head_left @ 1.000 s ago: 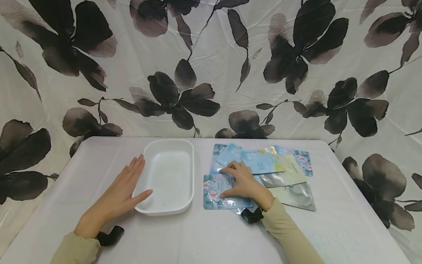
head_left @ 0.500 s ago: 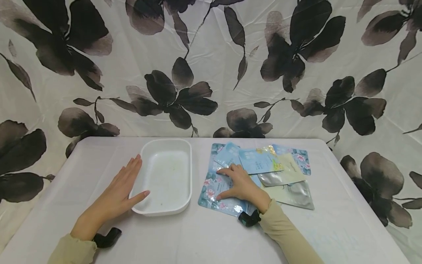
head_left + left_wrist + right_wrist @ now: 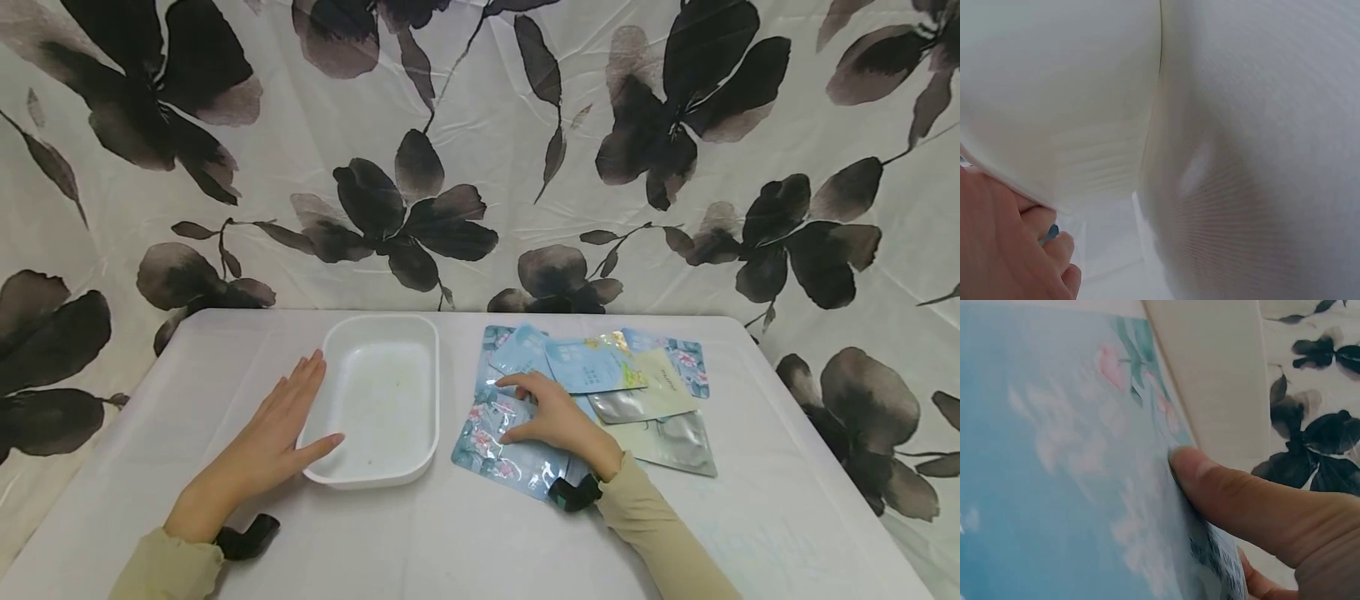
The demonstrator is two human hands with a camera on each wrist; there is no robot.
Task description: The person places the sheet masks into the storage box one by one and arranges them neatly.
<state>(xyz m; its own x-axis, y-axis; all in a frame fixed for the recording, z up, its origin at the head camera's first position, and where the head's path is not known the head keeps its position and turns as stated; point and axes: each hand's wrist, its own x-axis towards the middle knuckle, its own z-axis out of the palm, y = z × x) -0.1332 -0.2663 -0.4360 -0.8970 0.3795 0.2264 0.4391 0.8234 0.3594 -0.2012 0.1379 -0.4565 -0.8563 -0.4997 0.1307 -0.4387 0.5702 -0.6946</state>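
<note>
Held at its edge by the right hand [image 3: 558, 417], at the near left of a loose pile: a thin blue packet printed with pink flowers [image 3: 480, 454]. Gripped with thumb and fingers, thumb tip at the edge in the right wrist view; impossible to tell whether fully clear of the white, cloth-covered worktop [image 3: 337, 546]. Apparently in hand: parting this packet from the rest. Best done with a firm, even pinch, without creasing the slick film, and with a check for anything clinging beneath.

Left hand [image 3: 270, 446] gripping nothing, fingers straight, laid along the left side of a white, rounded rectangular tray [image 3: 386, 400], thumb over the rim.

Overlapping beyond the right hand: a pale-blue sachet [image 3: 596, 367], a pale-yellow and silver sachet [image 3: 652, 392], another silver-ended sachet [image 3: 690, 446]. In the way: that overlap, liable to slide along, and the black wrist camera [image 3: 573, 493], low enough to brush the pile.
</note>
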